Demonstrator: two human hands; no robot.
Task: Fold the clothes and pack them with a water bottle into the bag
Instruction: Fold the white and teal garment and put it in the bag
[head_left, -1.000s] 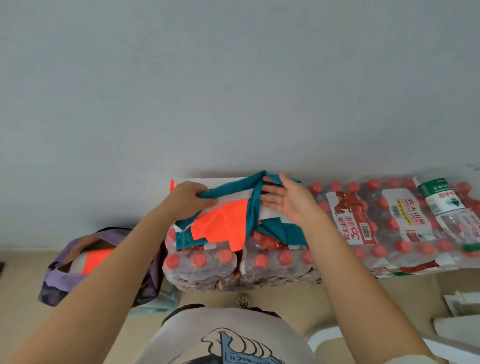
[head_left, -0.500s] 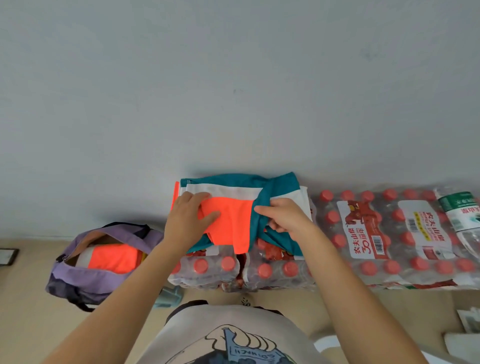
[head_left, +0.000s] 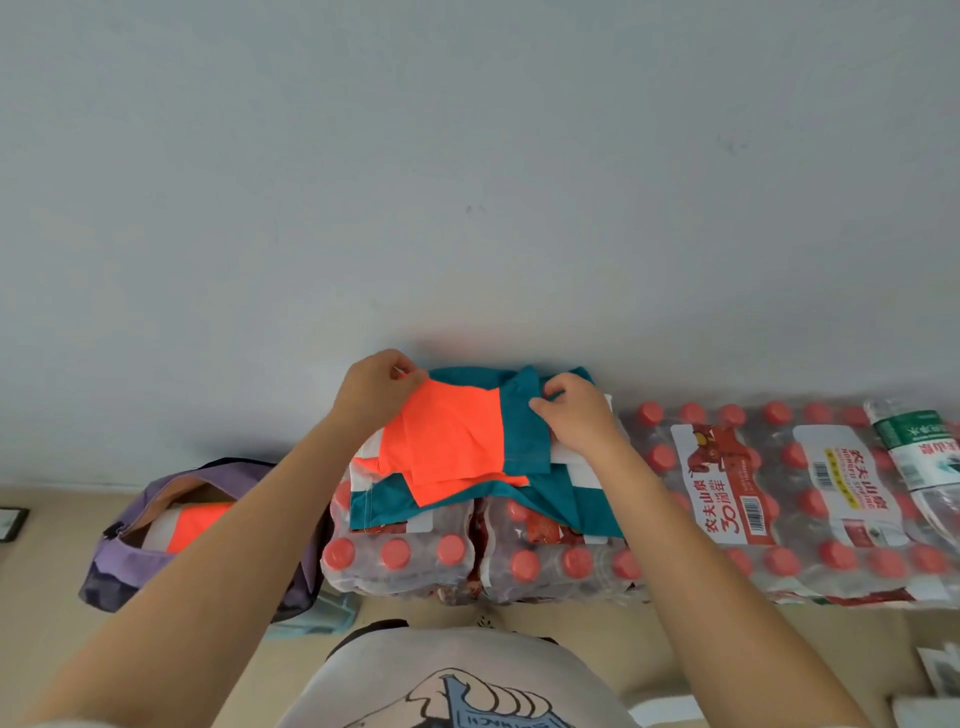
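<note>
Together, both hands, left and right, pinch the garment's far corners.

Looks like a storeroom or spare corner of a home, hard to say which: shrink-wrapped cases of bottled water sit stacked against a plain pale wall, with beige floor on the left.
</note>
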